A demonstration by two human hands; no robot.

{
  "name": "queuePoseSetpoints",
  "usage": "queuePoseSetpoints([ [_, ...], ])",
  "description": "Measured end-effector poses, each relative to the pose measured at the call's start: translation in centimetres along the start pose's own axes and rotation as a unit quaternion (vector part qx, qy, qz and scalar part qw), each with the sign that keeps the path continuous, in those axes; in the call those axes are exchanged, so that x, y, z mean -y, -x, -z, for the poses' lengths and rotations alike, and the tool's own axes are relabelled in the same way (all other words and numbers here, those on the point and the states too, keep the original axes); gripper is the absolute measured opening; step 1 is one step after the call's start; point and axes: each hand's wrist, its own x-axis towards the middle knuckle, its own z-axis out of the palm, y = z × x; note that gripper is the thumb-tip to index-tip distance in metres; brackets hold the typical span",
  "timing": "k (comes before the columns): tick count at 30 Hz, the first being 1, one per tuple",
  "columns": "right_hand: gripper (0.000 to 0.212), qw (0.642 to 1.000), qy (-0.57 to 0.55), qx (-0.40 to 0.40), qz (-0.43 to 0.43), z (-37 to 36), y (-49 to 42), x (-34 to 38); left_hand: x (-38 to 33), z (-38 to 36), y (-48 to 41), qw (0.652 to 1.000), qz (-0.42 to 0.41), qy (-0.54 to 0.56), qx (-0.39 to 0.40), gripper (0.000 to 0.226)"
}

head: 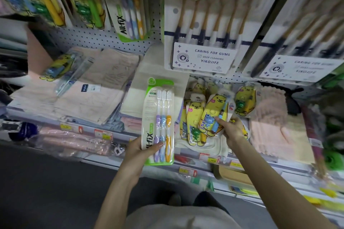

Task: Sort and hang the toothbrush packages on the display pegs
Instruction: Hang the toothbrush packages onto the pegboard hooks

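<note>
The left hand (138, 151) has its grip round an All-fix pack (160, 117), upright before the towel-laden shelf (87, 129). The right hand (231, 129) pinches a yellow bear pack (214, 113) in the pile there, under the pegboard (104, 40).

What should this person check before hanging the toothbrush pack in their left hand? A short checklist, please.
1. Secure hold: ok. The left hand grips the All-fix pack at its lower end, thumb across the front.
2. Top tab clear of fingers: ok. The pack's green top is uncovered.
3. Matching spot found: ok. A hanging All-fix pack shows on the pegboard above.
4. Right hand free to help: not ok. The right hand pinches a yellow bear pack on the shelf pile.
5. Room on that peg: cannot tell. The peg itself is out of view.
</note>
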Motion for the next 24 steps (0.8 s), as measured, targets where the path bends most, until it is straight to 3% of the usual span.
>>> queuePoseSetpoints([
  [3,0.040,0.999,-0.032,0.009,-0.017,1.8,0.8,-0.2,0.4,-1.0,0.2,1.000,-0.003,-0.004,0.007,0.037],
  [8,0.048,0.995,-0.060,0.072,-0.038,3.7,3.0,0.1,1.2,-3.3,0.9,1.000,-0.003,-0.004,0.011,0.041],
  [13,0.046,0.986,-0.026,0.160,-0.041,4.0,6.6,1.1,1.7,-4.8,2.8,1.000,-0.017,-0.011,-0.016,0.017],
  [17,0.053,0.974,-0.021,0.222,-0.047,4.0,9.6,1.6,2.2,-5.2,4.8,0.999,-0.032,-0.005,-0.023,0.009],
  [24,0.038,0.949,0.016,0.313,-0.046,4.2,14.6,2.0,3.6,-5.5,9.8,0.995,-0.042,0.062,-0.073,0.006],
])
